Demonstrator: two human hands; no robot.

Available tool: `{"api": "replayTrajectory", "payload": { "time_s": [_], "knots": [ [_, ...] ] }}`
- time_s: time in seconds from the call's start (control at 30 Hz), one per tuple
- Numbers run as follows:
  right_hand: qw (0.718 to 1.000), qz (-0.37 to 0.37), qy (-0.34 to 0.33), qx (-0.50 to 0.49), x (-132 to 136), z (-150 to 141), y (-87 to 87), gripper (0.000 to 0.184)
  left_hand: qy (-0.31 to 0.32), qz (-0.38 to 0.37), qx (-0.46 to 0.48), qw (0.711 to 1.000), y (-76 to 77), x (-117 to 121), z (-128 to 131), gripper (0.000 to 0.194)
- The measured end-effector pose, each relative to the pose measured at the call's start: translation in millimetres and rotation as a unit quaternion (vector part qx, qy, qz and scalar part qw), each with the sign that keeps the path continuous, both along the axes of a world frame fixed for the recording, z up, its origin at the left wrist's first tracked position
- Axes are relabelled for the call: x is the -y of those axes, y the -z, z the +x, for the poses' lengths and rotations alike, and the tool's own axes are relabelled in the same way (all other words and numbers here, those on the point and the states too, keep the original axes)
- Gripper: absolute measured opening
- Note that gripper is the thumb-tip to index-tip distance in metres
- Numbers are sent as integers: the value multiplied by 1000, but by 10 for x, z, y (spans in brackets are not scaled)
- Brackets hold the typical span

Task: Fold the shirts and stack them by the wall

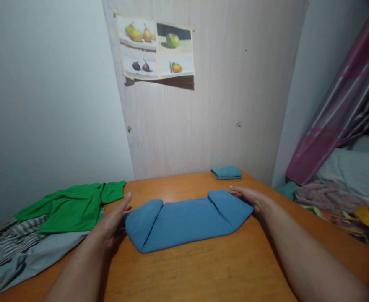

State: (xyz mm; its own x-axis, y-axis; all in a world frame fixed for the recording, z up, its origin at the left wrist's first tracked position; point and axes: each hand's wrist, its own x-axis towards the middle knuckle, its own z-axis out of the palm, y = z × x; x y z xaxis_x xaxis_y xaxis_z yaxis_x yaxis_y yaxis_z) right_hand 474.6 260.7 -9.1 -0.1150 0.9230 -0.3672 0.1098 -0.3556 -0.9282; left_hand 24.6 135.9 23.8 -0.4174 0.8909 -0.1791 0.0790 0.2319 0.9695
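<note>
A blue garment lies partly folded across the middle of an orange wooden table, with both ends turned inward. My left hand rests at its left end, fingers stretched out and touching the cloth. My right hand lies flat at its right end, fingers extended against the folded corner. Neither hand grips anything.
A pile of clothes sits at the table's left: a green shirt, a striped piece and a grey one. A small folded teal cloth lies at the back. A bed with bedding stands right. A fruit poster hangs on the wooden panel.
</note>
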Motion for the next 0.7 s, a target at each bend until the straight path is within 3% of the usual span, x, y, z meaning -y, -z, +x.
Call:
{"api": "replayTrajectory", "payload": {
  "time_s": [0.1, 0.2, 0.33, 0.47, 0.7],
  "knots": [
    [995, 37, -29, 83, 6, -6, 28, 35, 64, 3, -37, 997, 131, -43, -37, 51],
    [982, 73, -34, 170, -20, -36, 65, 29, 90, 17, -84, 992, 240, -99, -36, 45],
    [968, 118, 8, 223, -87, 18, 93, 10, 42, 53, -111, 991, 255, -137, -112, 26],
    [953, 129, 45, 270, -125, 180, 80, 6, -17, 54, -159, 986, 184, -108, -321, 14],
    [920, 125, 73, 364, -145, 295, 134, 15, -33, 1, -318, 947, 293, -146, -493, 21]
  ]
}}
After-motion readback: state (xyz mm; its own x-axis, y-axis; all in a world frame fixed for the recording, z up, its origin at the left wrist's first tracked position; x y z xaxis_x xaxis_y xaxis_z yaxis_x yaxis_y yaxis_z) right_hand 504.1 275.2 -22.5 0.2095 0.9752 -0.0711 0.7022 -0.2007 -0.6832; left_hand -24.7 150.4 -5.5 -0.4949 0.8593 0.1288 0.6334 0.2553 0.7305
